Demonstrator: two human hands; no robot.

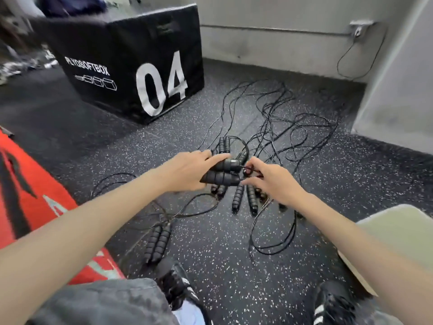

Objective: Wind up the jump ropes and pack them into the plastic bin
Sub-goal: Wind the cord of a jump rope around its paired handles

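Several black jump ropes with ribbed foam handles lie tangled on the speckled floor, their thin cords [281,118] spread toward the wall. My left hand [185,170] grips two handles [221,172] side by side above the pile. My right hand [269,181] pinches the cord right at the handles' ends. More handles [243,198] lie beneath my hands, another pair [158,240] nearer my left knee. A pale plastic bin [398,228] shows at the right edge, partly hidden by my right forearm.
A black plyo soft box [131,66] marked 04 stands at the back left. A red mat [35,195] lies on the left. Grey walls close off the back and right, with a cable [351,59] hanging from an outlet. My shoes [335,303] are at the bottom.
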